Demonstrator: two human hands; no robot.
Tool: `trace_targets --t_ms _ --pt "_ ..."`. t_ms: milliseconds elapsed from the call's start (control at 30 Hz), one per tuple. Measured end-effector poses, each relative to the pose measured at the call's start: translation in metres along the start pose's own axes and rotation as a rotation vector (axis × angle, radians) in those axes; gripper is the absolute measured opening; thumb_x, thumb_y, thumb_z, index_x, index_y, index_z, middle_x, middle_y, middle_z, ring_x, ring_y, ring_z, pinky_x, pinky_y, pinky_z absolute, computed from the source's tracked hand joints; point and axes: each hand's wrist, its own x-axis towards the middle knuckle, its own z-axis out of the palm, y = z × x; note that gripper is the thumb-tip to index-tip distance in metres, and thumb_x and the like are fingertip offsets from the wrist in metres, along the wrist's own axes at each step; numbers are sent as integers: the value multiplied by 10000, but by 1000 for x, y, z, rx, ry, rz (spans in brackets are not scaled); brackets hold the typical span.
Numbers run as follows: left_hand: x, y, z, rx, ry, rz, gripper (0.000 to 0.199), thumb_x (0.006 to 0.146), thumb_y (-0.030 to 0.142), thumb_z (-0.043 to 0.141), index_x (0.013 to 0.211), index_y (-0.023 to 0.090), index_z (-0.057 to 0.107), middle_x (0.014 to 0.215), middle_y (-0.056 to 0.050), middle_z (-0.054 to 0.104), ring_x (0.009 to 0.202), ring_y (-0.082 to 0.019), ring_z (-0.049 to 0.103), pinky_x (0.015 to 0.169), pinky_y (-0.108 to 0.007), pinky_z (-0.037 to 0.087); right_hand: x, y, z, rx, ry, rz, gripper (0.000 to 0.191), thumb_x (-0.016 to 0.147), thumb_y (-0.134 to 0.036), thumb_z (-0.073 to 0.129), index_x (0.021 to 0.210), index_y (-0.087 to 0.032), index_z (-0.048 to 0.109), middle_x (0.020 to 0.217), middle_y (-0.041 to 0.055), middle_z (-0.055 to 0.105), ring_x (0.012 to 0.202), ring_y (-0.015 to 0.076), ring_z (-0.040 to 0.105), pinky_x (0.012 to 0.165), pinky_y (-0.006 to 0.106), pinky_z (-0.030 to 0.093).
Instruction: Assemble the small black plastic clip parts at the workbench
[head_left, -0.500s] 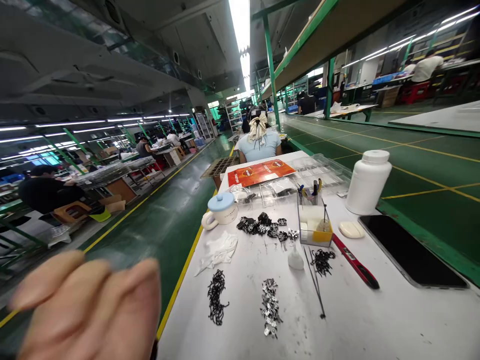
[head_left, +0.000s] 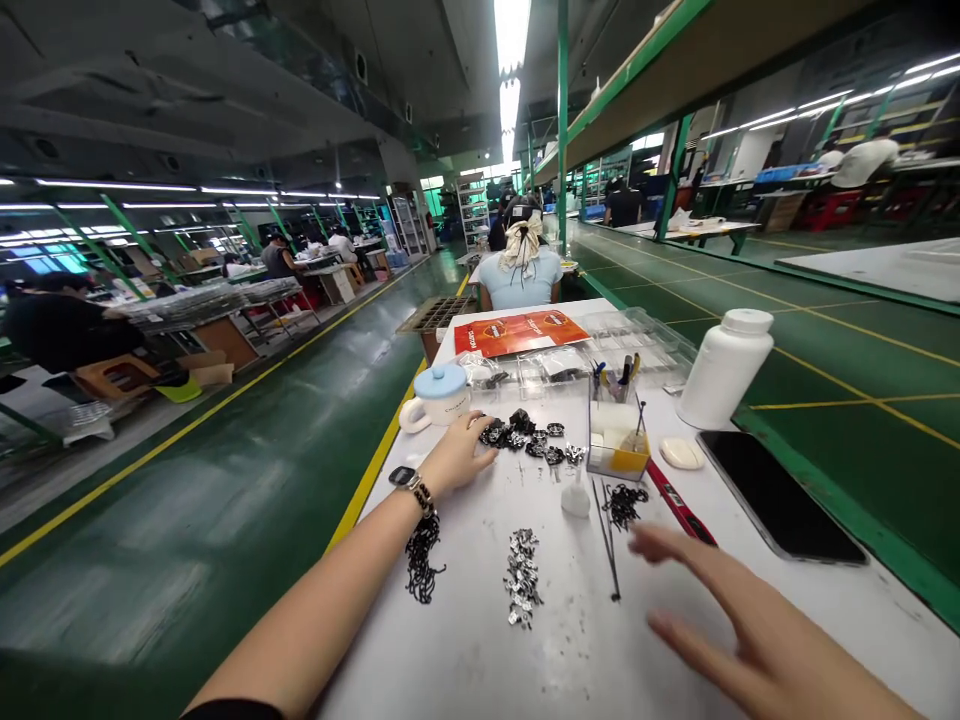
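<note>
My left hand [head_left: 456, 456] reaches over the white table, fingers apart, its fingertips at the left edge of a pile of black and silver metal parts [head_left: 519, 430]. Whether it touches them I cannot tell. My right hand [head_left: 724, 605], slightly blurred, hovers at the near right with thumb and fingers spread and nothing between them. Just beyond it lie a small heap of black curved pieces [head_left: 624, 506] and two thin black rods [head_left: 607, 545]. More black curved pieces [head_left: 424, 565] lie by my left wrist. A strip of small silver parts [head_left: 523, 575] sits mid-table.
A lidded mug [head_left: 439, 400] stands left of the pile. Behind are a clear tool box [head_left: 619, 440], an orange-red sheet [head_left: 517, 333] and a clear tray [head_left: 637, 335]. On the right are a white bottle [head_left: 724, 368], a phone [head_left: 784, 497] and a red-handled tool [head_left: 679, 502]. A person [head_left: 521, 275] sits ahead.
My left hand has moved from the near left, raised, to the metal parts pile, covering the white tissue. My right hand has come into view. The camera view has shifted slightly.
</note>
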Motion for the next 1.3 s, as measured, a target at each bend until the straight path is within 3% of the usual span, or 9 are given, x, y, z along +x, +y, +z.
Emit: trace_targets --t_ms 133,300,533,700,800,900,1033,1200,1300 --pt "11 -5 19 23 -32 10 322 892 318 529 1184 181 535 1254 -102 528 1080 -235 548 904 -464 470 52 1 6 17 4 49 576 855 -517 447 1364 -299 288 1210 98 543 983 238 599 806 402 537" --pt "7 0 22 -3 14 -9 274 898 315 520 1127 171 563 1173 -90 572 1004 -207 579 856 -422 496 86 -4 22 -39 -38 47 573 826 -485 480 1313 -206 366 1141 110 572 807 213 615 687 356 515" --pt "-13 33 4 -265 120 -29 291 795 302 639 1056 193 571 1035 -68 531 802 -165 586 799 -379 531 105 4 39 -35 20 -16 305 809 -425 525 989 -179 525 975 91 573 803 214 574 694 350 460" --pt "-45 68 1 -530 42 -37 343 818 249 606 1153 244 530 1089 -66 527 894 -156 595 796 -303 550 106 13 44 31 61 -45 212 821 -392 527 765 -189 506 848 61 550 705 178 539 631 327 436" --pt "-60 82 0 -751 -54 -134 345 816 218 605 1139 217 483 1148 -83 561 887 -147 627 812 -297 544 104 13 41 99 116 -67 206 805 -386 563 751 -197 503 905 72 574 852 208 568 731 350 468" --pt "-67 87 1 -906 -130 -296 194 797 184 615 972 181 531 1222 -103 553 999 -174 615 876 -311 508 100 10 35 349 171 -16 231 798 -412 587 782 -204 488 1049 90 611 1004 218 585 813 352 499" --pt "-73 86 8 -929 -164 -355 158 795 164 598 944 183 551 1239 -93 560 1056 -180 596 915 -325 483 92 -1 29 961 193 203 247 769 -407 652 835 -208 522 921 69 688 783 175 659 691 311 551" --pt "-78 87 16 -902 -230 -330 183 789 235 627 947 193 546 1176 -78 606 1055 -187 592 891 -318 482 84 -13 25 1159 429 274 304 668 -432 747 701 -200 553 543 -39 516 484 62 474 447 157 442" --pt "-80 89 17 -906 -314 -380 200 803 277 617 954 197 513 1160 -91 628 864 -148 632 810 -321 509 80 -16 21 1138 556 323 342 598 -455 790 766 -209 623 573 -35 496 514 73 478 494 192 477"
